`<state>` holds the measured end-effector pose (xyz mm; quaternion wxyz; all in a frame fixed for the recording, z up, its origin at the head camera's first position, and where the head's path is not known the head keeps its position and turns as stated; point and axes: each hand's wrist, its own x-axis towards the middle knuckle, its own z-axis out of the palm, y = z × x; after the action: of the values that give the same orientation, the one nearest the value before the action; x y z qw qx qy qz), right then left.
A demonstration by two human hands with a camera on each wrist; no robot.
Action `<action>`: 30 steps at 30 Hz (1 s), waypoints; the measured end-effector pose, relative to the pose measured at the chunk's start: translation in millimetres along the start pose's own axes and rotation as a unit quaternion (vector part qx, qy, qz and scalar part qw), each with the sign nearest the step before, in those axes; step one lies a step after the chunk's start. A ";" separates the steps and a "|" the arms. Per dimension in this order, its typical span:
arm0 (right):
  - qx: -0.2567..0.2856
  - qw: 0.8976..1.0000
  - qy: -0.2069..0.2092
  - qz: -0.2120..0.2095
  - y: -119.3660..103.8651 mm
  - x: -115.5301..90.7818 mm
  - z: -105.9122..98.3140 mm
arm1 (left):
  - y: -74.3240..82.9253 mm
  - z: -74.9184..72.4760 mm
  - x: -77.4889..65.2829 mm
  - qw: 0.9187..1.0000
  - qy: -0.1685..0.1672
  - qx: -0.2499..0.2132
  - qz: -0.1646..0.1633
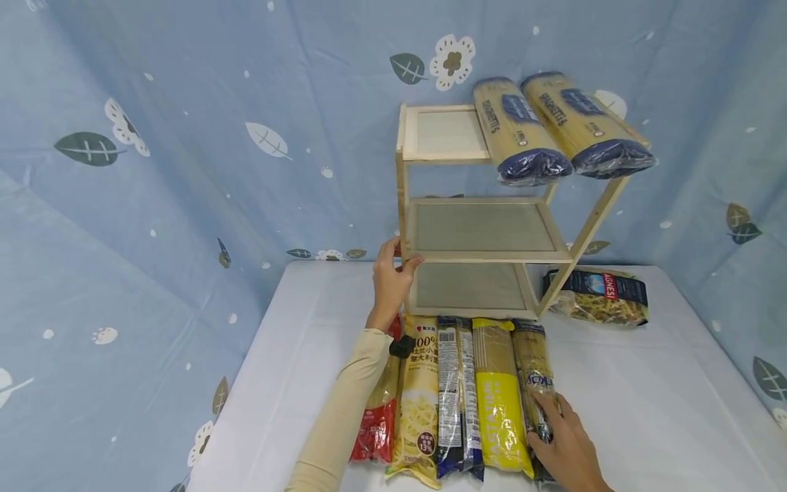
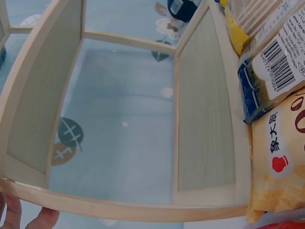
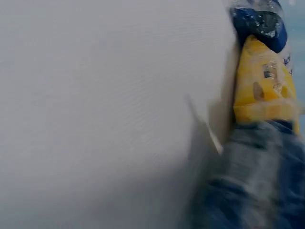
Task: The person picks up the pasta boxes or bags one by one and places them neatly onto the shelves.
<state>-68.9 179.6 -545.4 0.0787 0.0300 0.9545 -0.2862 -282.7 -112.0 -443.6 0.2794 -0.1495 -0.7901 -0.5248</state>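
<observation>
My left hand (image 1: 392, 277) holds the left post of a small wooden shelf rack (image 1: 486, 257) at its middle board, thumb at the front. In the left wrist view, its fingertips (image 2: 44, 218) touch the wooden frame. My right hand (image 1: 568, 444) lies over the rightmost long pasta packet (image 1: 533, 359), thumb and fingers on it; the right wrist view is blurred and does not show the hand. Beside that packet, in a row before the rack, lie a yellow pasta packet (image 1: 501, 403), a dark blue one (image 1: 451, 403), a cream one (image 1: 421, 389) and a red one (image 1: 376, 427).
Two spaghetti packets, one on the left (image 1: 516, 126) and one on the right (image 1: 584, 123), lie on the rack's top board, their ends jutting past its front. An Agnesi pasta bag (image 1: 605, 297) rests behind the right post. Patterned blue cloth (image 1: 184, 171) surrounds the white table (image 1: 664, 410).
</observation>
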 end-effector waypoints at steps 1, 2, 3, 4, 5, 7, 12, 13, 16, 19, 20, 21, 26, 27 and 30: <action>0.004 1.000 0.005 0.002 0.1 -1.5 -1.9 | 0.2 0.3 -0.1 1.000 -0.001 -0.001 0.000; 0.009 1.000 0.009 0.007 -0.1 -2.9 -3.9 | 0.5 0.3 -0.2 1.000 0.000 -0.001 0.000; 0.013 1.000 0.012 0.011 -0.4 -4.4 -6.1 | 0.7 0.4 -0.2 1.000 0.000 -0.003 0.000; 0.021 1.000 0.014 0.014 -0.7 -5.6 -8.4 | 0.7 0.3 -0.2 1.000 0.000 -0.003 0.001; 0.025 0.999 0.021 0.012 -1.0 -6.8 -10.8 | 0.9 0.2 -0.1 1.000 0.001 -0.003 0.001; 0.036 0.999 0.027 0.012 -2.5 -9.1 -16.2 | 0.9 0.0 -0.1 1.000 0.001 -0.003 0.003; 0.037 0.999 0.038 0.008 -7.5 -16.0 -31.3 | 0.6 0.2 -0.4 1.000 0.001 -0.002 0.007; 0.034 0.999 0.042 0.006 -8.7 -17.4 -34.3 | 0.6 0.1 -0.3 1.000 0.001 -0.001 0.008; 0.032 0.998 0.052 -0.007 -13.2 -20.9 -43.6 | 0.7 -0.9 -0.1 1.000 0.002 -0.001 0.009; 0.020 0.997 0.066 -0.021 -18.7 -24.5 -51.4 | 0.9 -1.7 -0.5 1.000 0.004 0.003 0.007; 0.017 0.997 0.069 -0.025 -20.3 -25.6 -53.7 | 1.2 -1.8 -0.6 1.000 0.004 0.003 0.006; 0.012 0.997 0.072 -0.029 -22.2 -26.9 -56.0 | 1.1 -1.7 -0.7 1.000 0.004 0.005 0.005; 0.004 0.996 0.078 -0.053 -33.4 -33.4 -66.4 | 1.1 -0.5 -0.9 1.000 -0.001 0.006 0.003; 0.004 0.995 0.083 -0.060 -36.6 -34.6 -68.3 | 1.2 -0.3 -0.7 1.000 -0.001 0.006 0.002; 0.003 0.991 0.099 -0.085 -46.6 -36.9 -73.9 | 2.1 -0.4 0.0 1.000 0.001 0.003 -0.002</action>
<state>-47.1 181.1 -453.1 -0.0410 -0.0232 0.9557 -0.2905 -281.6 -111.6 -442.0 0.2800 -0.1465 -0.7918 -0.5227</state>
